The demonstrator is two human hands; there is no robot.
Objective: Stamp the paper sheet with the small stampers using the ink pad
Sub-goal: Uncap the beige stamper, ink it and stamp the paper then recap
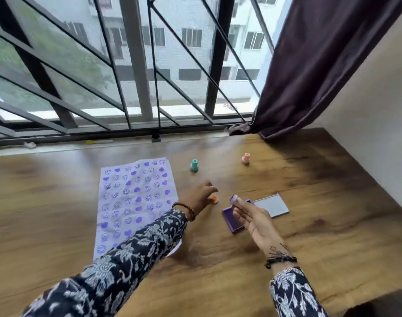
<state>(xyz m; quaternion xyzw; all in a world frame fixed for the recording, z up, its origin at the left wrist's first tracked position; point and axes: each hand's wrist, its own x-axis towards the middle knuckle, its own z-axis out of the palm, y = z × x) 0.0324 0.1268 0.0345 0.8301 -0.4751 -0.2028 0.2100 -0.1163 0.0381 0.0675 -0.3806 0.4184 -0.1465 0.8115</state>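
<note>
A white paper sheet point(131, 202) lies on the wooden table point(309, 202), covered with several purple smiley and heart prints. My left hand point(200, 196) reaches past the sheet's right edge, fingers on an orange stamper point(213, 199) that sits on the table. My right hand point(256, 219) holds a purple stamper point(234, 199) at its fingertips, above the open purple ink pad point(232, 219). The pad's lid point(272, 205) lies flat to the right. A teal stamper point(194, 165) and a pink stamper point(246, 158) stand farther back.
A barred window point(136, 65) runs along the table's far edge, with a sill holding small items. A dark purple curtain point(321, 65) hangs at the back right beside a white wall point(378, 133). The table's front right corner drops off near my right sleeve.
</note>
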